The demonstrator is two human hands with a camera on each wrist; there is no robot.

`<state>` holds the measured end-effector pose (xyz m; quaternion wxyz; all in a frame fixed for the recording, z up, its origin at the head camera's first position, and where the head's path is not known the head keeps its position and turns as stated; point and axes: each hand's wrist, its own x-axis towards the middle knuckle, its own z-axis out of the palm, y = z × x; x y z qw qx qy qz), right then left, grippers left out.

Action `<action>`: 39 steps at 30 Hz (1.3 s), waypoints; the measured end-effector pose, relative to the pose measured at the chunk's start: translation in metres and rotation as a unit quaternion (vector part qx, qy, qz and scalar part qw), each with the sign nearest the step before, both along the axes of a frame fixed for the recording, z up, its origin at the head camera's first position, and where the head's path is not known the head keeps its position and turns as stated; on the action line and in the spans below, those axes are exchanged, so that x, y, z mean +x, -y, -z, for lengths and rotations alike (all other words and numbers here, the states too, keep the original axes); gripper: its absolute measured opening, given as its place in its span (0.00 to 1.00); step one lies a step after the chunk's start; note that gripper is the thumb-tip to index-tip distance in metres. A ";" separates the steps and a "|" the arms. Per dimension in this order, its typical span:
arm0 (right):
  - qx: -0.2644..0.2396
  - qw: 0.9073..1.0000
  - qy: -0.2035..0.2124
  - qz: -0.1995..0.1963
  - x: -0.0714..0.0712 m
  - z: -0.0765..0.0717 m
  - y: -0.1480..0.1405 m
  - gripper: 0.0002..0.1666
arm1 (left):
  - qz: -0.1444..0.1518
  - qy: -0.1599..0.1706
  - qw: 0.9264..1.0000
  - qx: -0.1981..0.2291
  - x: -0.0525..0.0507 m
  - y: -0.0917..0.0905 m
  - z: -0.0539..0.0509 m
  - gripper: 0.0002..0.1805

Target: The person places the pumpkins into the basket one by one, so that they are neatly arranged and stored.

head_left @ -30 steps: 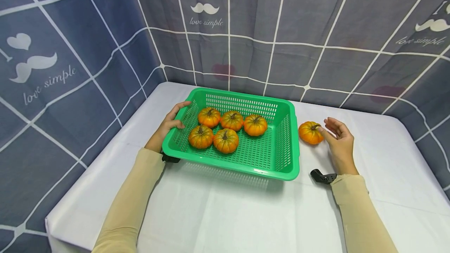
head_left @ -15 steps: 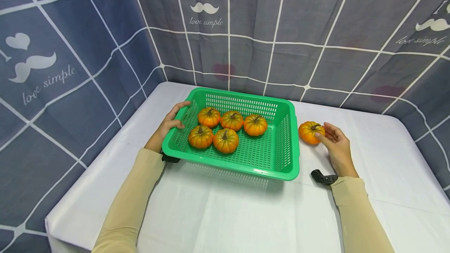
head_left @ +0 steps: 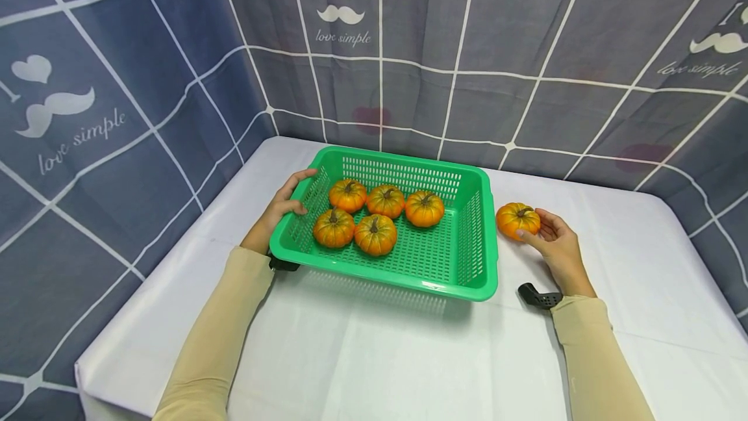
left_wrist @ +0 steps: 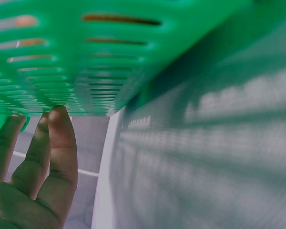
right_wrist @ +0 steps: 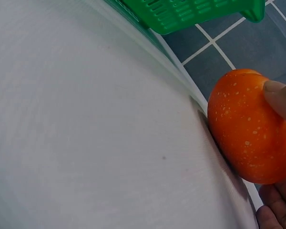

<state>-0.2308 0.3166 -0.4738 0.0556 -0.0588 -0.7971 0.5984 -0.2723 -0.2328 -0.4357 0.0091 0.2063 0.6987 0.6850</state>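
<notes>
A green plastic basket with slotted walls stands mid-table, several small orange pumpkins grouped in its left and middle part. My left hand holds the basket's left rim, thumb over the inner side. In the left wrist view, fingers of that hand reach up to the slotted outer wall. Right of the basket, another small pumpkin is pinched between thumb and fingers of my right hand. The right wrist view shows the thumb against this pumpkin, low over the cloth.
White cloth covers the table. Dark grey curtains with white grid lines hang behind and at the sides. A black wrist device sits by the right sleeve. The basket's right wall stands close to the lone pumpkin.
My right hand has moved slightly left and nearer, and its thumb and fingers have closed around the lone pumpkin. The left hand and the basket have stayed put.
</notes>
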 end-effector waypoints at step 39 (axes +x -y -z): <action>-0.120 0.981 -0.152 0.012 0.016 -0.058 0.022 0.34 | 0.014 0.010 0.999 0.034 -0.001 0.000 0.002 0.47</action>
